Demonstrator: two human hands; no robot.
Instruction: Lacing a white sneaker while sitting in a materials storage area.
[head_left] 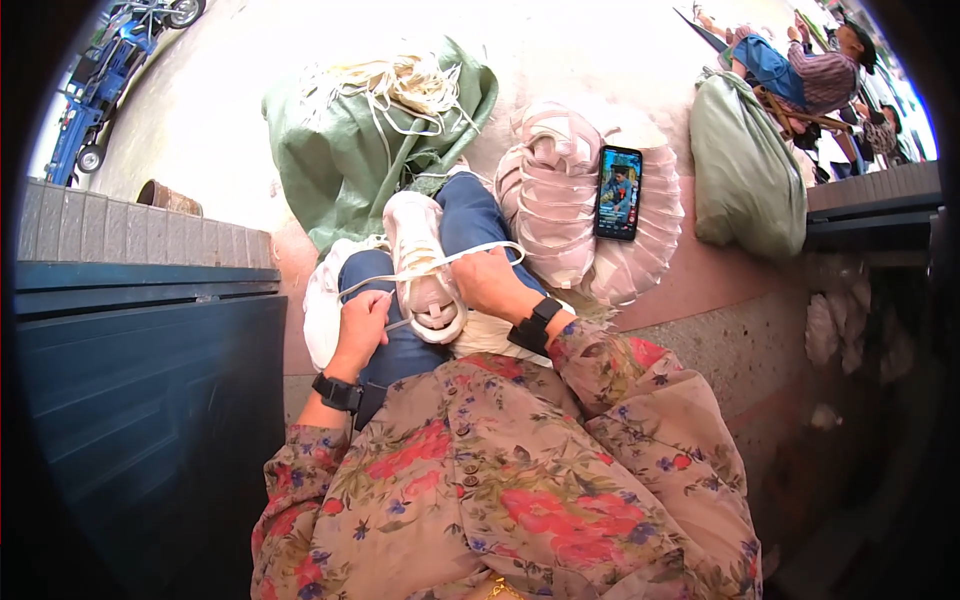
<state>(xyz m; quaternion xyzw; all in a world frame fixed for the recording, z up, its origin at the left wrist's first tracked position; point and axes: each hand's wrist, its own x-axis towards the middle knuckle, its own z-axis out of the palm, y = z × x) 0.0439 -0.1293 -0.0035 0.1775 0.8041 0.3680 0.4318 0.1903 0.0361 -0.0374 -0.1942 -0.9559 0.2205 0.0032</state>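
Note:
A pale pink and white sneaker (pixel 430 290) rests across my lap, with its toe pointing away from me and its heel near my body. A white shoelace (pixel 415 270) crosses over the sneaker and loops out past both sides. My left hand (pixel 363 328) is closed at the shoe's left side, pinching the lace; a thin greyish strip runs from its fingers toward the shoe opening. My right hand (pixel 490 283) bends over the shoe's right side with the lace at its fingers, fingertips partly hidden.
A green sack (pixel 330 160) ahead carries a heap of loose white laces (pixel 410 85). Stacked pink sneakers (pixel 545 210) stand to my right, with a phone (pixel 619 195) on them. Farther right is a full green sack (pixel 745 170). Blue panels (pixel 150 370) flank my left; another person (pixel 800 75) sits far right.

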